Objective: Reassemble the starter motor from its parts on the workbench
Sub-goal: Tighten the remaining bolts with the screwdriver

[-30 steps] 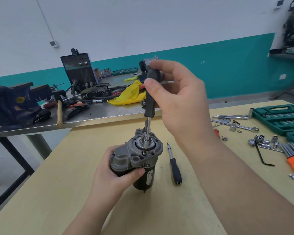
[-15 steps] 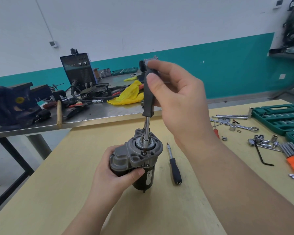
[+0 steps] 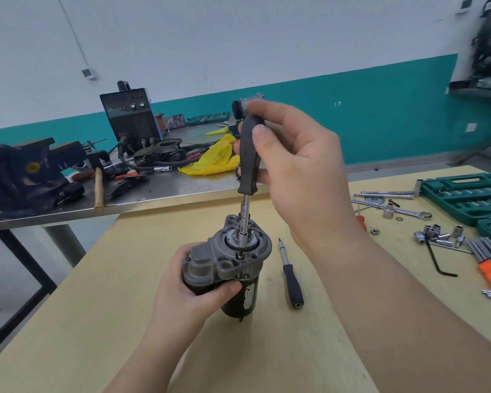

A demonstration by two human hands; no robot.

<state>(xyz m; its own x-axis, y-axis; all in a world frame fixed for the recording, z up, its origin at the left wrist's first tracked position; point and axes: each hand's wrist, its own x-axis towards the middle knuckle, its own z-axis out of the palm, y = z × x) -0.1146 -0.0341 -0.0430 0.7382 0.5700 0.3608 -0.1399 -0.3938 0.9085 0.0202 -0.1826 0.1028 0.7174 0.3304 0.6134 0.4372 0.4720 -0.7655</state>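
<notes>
Matt cast-metal starter motor point(image 3: 240, 252)

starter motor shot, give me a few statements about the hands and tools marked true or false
1. The left hand grips the starter motor upright on the table. True.
2. The right hand holds a hammer. False: it holds a black-handled driver, tip at the motor's top.
3. A second driver lies right of the motor. True.
4. The green socket case is closed. False: it lies open.
</notes>
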